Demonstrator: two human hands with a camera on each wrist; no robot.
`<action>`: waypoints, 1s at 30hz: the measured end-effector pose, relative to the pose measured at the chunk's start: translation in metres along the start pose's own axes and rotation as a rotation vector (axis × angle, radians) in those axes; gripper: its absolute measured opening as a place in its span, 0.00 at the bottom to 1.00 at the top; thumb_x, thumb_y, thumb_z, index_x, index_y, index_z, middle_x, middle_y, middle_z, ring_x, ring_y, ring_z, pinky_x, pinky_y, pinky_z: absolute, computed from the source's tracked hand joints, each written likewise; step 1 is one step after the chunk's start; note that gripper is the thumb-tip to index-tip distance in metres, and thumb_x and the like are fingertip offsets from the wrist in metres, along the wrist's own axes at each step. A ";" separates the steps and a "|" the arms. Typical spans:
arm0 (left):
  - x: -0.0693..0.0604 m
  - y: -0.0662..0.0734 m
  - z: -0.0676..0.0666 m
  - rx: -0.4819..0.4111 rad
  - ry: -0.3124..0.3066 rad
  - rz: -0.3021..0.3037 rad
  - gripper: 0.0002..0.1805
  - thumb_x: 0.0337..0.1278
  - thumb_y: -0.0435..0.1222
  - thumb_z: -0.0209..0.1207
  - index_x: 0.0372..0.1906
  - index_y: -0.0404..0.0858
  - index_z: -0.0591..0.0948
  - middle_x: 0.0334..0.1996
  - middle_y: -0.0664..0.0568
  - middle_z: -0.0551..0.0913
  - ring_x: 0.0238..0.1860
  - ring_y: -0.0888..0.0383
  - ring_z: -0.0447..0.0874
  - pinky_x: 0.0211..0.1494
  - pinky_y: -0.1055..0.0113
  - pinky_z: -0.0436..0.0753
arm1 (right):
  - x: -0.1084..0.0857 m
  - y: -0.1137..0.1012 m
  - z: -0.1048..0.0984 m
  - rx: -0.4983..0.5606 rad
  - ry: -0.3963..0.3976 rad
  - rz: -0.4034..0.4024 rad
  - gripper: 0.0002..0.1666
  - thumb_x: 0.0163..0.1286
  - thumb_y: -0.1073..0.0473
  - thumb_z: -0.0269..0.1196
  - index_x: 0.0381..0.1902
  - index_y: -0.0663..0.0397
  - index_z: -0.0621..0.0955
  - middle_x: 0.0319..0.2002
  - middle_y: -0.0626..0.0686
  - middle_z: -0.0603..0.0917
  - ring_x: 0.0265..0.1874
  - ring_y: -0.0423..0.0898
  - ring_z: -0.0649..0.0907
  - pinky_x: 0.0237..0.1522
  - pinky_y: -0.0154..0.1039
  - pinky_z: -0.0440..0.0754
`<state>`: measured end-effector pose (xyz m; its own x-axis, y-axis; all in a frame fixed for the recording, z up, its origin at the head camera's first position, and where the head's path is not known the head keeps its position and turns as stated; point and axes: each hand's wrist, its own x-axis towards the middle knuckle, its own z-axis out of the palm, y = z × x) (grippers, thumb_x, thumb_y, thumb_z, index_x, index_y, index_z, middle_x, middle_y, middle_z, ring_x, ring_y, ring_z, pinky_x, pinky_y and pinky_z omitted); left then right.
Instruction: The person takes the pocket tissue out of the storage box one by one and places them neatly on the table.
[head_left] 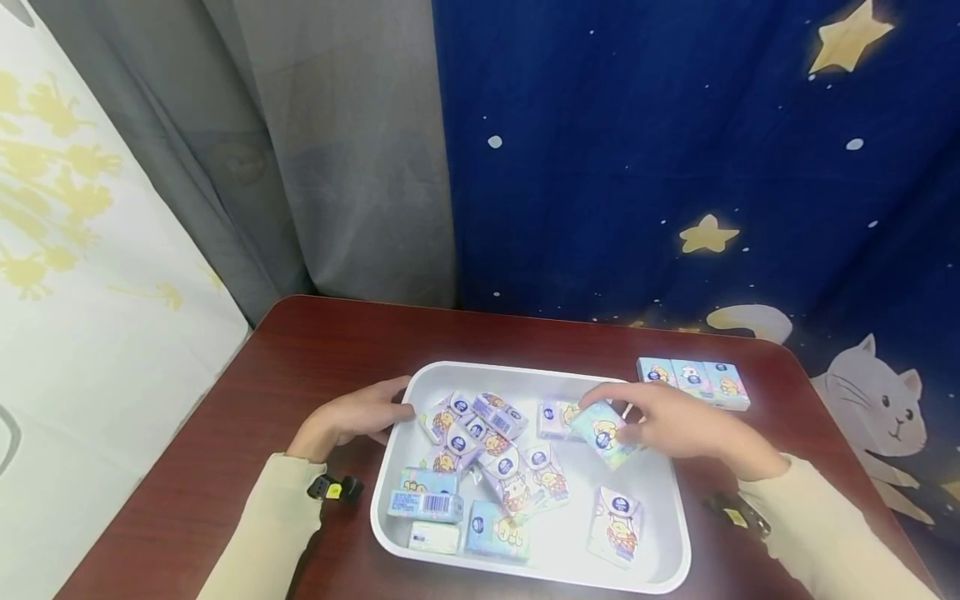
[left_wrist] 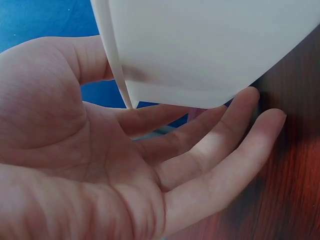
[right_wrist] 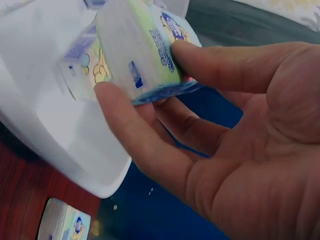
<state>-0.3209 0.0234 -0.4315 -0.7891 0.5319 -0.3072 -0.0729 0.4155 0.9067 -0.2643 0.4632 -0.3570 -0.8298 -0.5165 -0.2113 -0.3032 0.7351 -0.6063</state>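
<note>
A white plastic tray (head_left: 555, 546) on the table holds several small tissue packs, some purple and some blue-green. At its left end my left hand (head_left: 365, 412) grips the rim. In the left wrist view the thumb goes over the tray's edge (left_wrist: 112, 55), and the fingers (left_wrist: 220, 192) lie along the outside wall. Above the tray's right part, my right hand (head_left: 663, 421) pinches a blue-green tissue pack (head_left: 602, 433) between thumb and fingers. The right wrist view shows this tissue pack (right_wrist: 127, 55) tilted, its white end facing the camera. Just behind it lies a purple tissue pack (head_left: 553, 419).
Beyond the tray's far right corner, a row of blue tissue packs (head_left: 701, 382) lies on the brown table (head_left: 337, 333). One purple pack (head_left: 615, 527) lies apart at the tray's near right. Dark blue and grey curtains (head_left: 360, 167) hang behind the table.
</note>
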 end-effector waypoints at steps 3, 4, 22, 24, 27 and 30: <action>-0.001 0.000 0.001 0.002 0.007 -0.007 0.30 0.76 0.31 0.61 0.77 0.31 0.68 0.51 0.40 0.87 0.45 0.44 0.92 0.49 0.42 0.93 | -0.004 0.008 -0.004 0.041 0.015 0.012 0.32 0.73 0.64 0.73 0.71 0.37 0.83 0.60 0.53 0.86 0.53 0.56 0.86 0.57 0.63 0.86; -0.001 0.000 0.001 0.001 0.008 -0.008 0.30 0.76 0.31 0.61 0.77 0.31 0.68 0.51 0.40 0.87 0.45 0.44 0.92 0.49 0.42 0.93 | -0.005 0.011 -0.005 0.058 0.020 0.020 0.32 0.73 0.63 0.74 0.72 0.37 0.83 0.59 0.53 0.85 0.53 0.56 0.85 0.56 0.63 0.87; 0.000 0.000 0.000 0.015 -0.006 0.022 0.30 0.77 0.31 0.59 0.78 0.30 0.67 0.52 0.37 0.87 0.45 0.43 0.93 0.48 0.43 0.93 | -0.022 0.072 -0.015 0.549 0.210 0.115 0.42 0.73 0.60 0.75 0.81 0.54 0.74 0.59 0.64 0.86 0.50 0.57 0.90 0.48 0.46 0.93; 0.000 -0.001 0.000 0.019 -0.002 0.021 0.30 0.77 0.30 0.59 0.78 0.30 0.68 0.52 0.37 0.87 0.45 0.43 0.92 0.48 0.43 0.93 | -0.023 0.081 -0.015 0.595 0.226 0.114 0.42 0.73 0.62 0.74 0.81 0.56 0.72 0.59 0.64 0.87 0.50 0.56 0.91 0.49 0.46 0.93; 0.000 -0.001 0.001 0.022 0.002 0.020 0.30 0.77 0.30 0.59 0.78 0.30 0.68 0.52 0.37 0.87 0.45 0.44 0.92 0.47 0.43 0.93 | -0.026 0.095 -0.017 0.671 0.237 0.092 0.40 0.75 0.66 0.71 0.82 0.54 0.72 0.57 0.61 0.88 0.49 0.54 0.91 0.50 0.45 0.92; 0.000 -0.001 0.001 0.021 0.005 0.016 0.30 0.77 0.31 0.59 0.77 0.30 0.68 0.52 0.38 0.87 0.44 0.44 0.92 0.47 0.43 0.93 | -0.030 0.110 -0.021 0.742 0.242 0.074 0.37 0.79 0.69 0.67 0.81 0.45 0.75 0.56 0.57 0.89 0.49 0.52 0.91 0.50 0.44 0.92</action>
<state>-0.3207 0.0234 -0.4327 -0.7933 0.5348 -0.2909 -0.0474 0.4221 0.9053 -0.2822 0.5688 -0.4015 -0.9404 -0.3054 -0.1498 0.0782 0.2343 -0.9690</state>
